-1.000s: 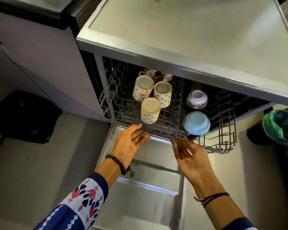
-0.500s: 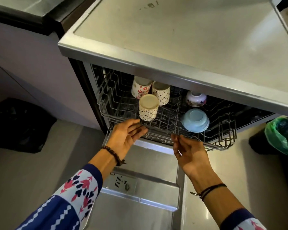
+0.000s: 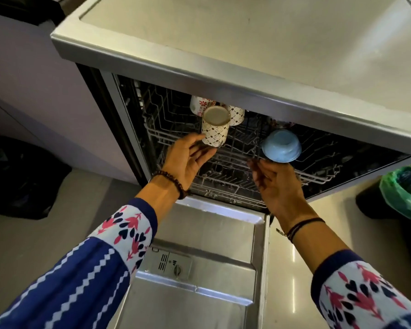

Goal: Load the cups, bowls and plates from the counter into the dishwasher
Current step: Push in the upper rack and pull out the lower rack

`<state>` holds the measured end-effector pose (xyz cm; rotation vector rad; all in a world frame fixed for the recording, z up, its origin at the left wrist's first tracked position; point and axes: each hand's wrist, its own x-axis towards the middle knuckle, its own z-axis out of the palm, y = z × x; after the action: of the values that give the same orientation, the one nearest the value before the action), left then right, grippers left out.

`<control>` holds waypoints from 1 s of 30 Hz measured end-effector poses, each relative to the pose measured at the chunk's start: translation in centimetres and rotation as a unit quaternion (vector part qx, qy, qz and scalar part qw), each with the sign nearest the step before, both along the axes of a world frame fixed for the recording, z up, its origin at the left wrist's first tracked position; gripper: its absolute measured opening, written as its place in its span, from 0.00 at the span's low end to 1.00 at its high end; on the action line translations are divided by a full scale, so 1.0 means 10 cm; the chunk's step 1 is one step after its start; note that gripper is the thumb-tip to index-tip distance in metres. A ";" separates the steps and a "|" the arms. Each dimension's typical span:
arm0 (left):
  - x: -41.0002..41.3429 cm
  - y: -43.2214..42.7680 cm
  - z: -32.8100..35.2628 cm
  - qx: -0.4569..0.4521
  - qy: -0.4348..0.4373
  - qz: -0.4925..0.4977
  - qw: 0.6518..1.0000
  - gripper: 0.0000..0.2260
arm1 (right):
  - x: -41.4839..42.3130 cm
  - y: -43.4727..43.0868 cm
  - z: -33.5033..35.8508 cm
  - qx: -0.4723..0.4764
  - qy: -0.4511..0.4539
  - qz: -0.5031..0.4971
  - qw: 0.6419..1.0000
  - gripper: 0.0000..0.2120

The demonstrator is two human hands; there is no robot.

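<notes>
Steel counter fills the top – dull sheen. Pale lilac cabinet at left, under a dark top. Grey floor, glossy – bright streaks at right. Black bag on the floor left. Dark bin with green liner far right.

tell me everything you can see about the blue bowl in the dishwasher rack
The blue bowl is pale, plain and smooth, perhaps plastic or glazed ceramic. It lies upside down and tilted, its round foot turned towards the camera and its rim down among the wires near the front of the upper rack. Its inside is hidden. The right hand is just below its lower edge, but it is unclear whether the fingers touch the bowl.
</notes>
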<state>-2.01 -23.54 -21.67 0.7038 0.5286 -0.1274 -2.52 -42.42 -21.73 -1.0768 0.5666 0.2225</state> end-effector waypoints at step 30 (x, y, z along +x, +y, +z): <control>0.30 -0.20 -2.09 0.685 -0.050 -0.458 0.565 0.33 | 0.37 0.21 -2.15 -0.629 -0.066 0.470 0.615 0.41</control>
<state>1.01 -25.57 -42.53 2.5189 -0.0386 -0.6944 1.14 -40.31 -43.20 -2.7401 -0.1782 0.7068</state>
